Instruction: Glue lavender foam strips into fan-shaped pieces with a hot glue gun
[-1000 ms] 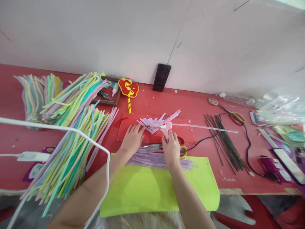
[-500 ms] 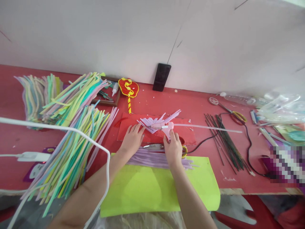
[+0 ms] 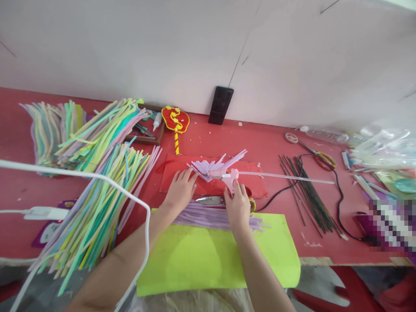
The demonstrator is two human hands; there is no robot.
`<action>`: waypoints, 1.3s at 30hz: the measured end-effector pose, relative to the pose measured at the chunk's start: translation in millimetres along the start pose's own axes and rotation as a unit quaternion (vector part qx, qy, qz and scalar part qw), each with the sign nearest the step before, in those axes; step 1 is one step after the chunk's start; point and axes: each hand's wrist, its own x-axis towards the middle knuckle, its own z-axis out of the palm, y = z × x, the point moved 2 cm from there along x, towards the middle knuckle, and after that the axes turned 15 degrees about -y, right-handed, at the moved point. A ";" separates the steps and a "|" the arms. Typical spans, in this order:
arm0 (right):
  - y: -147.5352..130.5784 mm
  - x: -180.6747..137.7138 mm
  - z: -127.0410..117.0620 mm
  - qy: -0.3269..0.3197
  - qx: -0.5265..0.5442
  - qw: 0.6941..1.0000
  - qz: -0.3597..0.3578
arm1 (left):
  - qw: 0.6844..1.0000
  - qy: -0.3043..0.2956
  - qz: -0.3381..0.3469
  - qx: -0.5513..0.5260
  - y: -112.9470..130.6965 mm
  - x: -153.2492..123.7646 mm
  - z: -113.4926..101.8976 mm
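A pink glue gun [image 3: 232,178] is in my right hand [image 3: 238,206], fingers wrapped round its handle. Its nozzle points left over a feathered piece of lilac pipe cleaners [image 3: 236,160], and a long clear glue stick [image 3: 286,176] juts from its back. At the piece's left end, the fingertips of my left hand [image 3: 180,190] are closed on the pipe cleaners; their exact grip is partly hidden. Underneath lies a red board [image 3: 175,182]. More lilac pipe cleaners [image 3: 204,218] lie in front of it, beside scissors [image 3: 210,200] partly hidden by my right hand.
Pastel pipe cleaner bundles [image 3: 107,190] fill the left side, with a white cable [image 3: 97,177] arching across. A phone [image 3: 221,105] leans on the wall near a red-and-yellow fan ornament [image 3: 176,120]. Dark green stems [image 3: 312,195], a black cord [image 3: 340,195] and more scissors [image 3: 312,149] lie right.
My right hand has moved the glue gun slightly right and toward me, its glue stick shifting along. My left hand stays almost where it was.
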 end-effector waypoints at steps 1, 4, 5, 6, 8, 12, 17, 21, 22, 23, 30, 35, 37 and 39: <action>0.9 -0.9 0.4 0.002 0.001 1.000 0.000 | 1.000 0.000 0.000 0.003 0.0 0.0 0.0; 3.0 -3.5 1.7 0.010 0.002 1.000 0.000 | 1.000 -0.001 -0.001 0.007 -0.1 0.1 0.6; 3.4 -4.2 1.8 0.012 0.000 1.000 0.001 | 1.000 0.000 -0.001 0.005 -0.3 0.1 1.0; 3.6 -4.8 1.8 0.014 -0.001 1.000 0.001 | 1.000 0.002 0.000 0.001 -0.4 0.2 1.3; 3.7 -5.8 1.2 0.019 -0.004 1.000 0.000 | 1.000 0.007 0.002 -0.008 -0.6 0.2 1.8; 4.1 -7.6 0.4 0.029 -0.006 1.000 -0.003 | 1.000 0.003 0.002 -0.007 -0.7 0.2 2.3; 5.6 -9.1 1.4 0.031 -0.011 0.999 -0.002 | 1.000 -0.002 0.001 0.008 -0.7 0.6 2.4; 5.1 -9.2 0.9 0.033 -0.008 0.999 -0.001 | 1.000 0.003 0.003 0.005 -1.2 0.5 2.6; 4.9 -9.1 0.7 0.035 -0.007 0.999 -0.001 | 1.000 0.003 0.003 0.005 -1.3 0.4 2.5; 4.7 -9.0 0.5 0.036 -0.006 0.999 -0.001 | 1.000 0.003 0.003 0.004 -1.4 0.4 2.4; 5.3 -9.4 0.6 0.030 -0.008 1.000 0.000 | 1.000 -0.002 0.002 0.014 -0.6 0.3 1.2; 6.3 -10.6 0.3 0.036 -0.020 0.999 -0.002 | 1.000 0.000 0.001 0.016 -0.6 0.4 1.6; 7.0 -11.2 0.4 0.039 -0.019 0.999 -0.002 | 1.000 0.002 0.002 0.014 -0.7 0.5 2.0; 7.7 -11.5 0.5 0.037 -0.020 0.999 -0.001 | 1.000 0.003 0.002 0.014 -0.9 0.5 2.4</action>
